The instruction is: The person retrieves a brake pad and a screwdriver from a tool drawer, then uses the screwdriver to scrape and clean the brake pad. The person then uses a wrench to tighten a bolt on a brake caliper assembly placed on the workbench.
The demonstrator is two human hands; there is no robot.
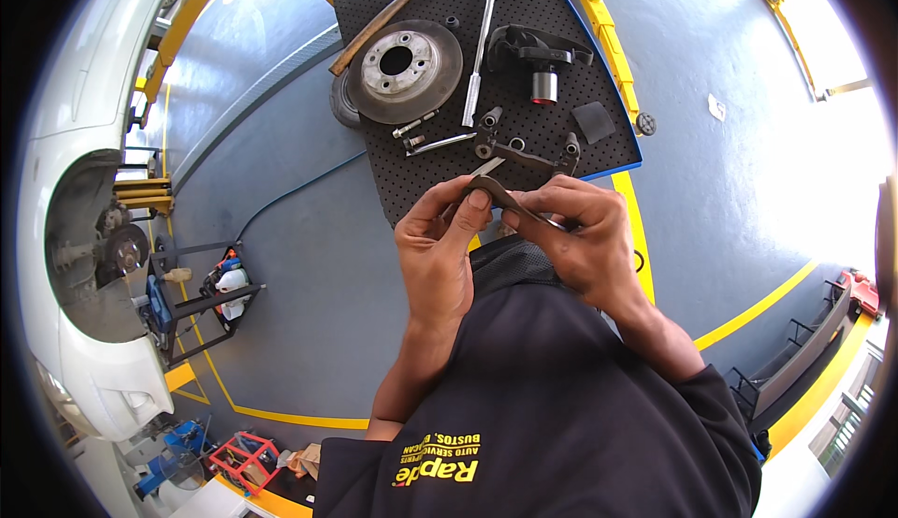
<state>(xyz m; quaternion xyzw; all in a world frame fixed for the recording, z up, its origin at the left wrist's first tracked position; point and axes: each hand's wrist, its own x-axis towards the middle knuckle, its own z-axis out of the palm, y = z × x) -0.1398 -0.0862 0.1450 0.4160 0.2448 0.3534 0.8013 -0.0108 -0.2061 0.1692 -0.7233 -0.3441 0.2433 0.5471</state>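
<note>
My left hand (440, 247) and my right hand (582, 233) meet over the near edge of a black perforated tabletop (393, 176). Between them they pinch a thin, dark, curved sheet (493, 187) that looks like sandpaper. A narrow silvery metal piece (487, 167) sticks out past my left fingertips; how it is held is partly hidden. Just beyond my fingers lies a brake caliper bracket (526, 159). Farther back rests a black brake caliper (533, 47) with a shiny cylinder (544, 87) at its near side. A dark grey square of sheet (593, 122) lies to the right.
On the tabletop's left are a brake disc (426, 59), a wooden-handled hammer (398, 3), a long socket wrench (482, 50) and bolts (440, 145). A white car (103, 378) with an exposed wheel hub stands left, near a bottle rack (220, 303). Yellow lift arms (599, 13) flank the table.
</note>
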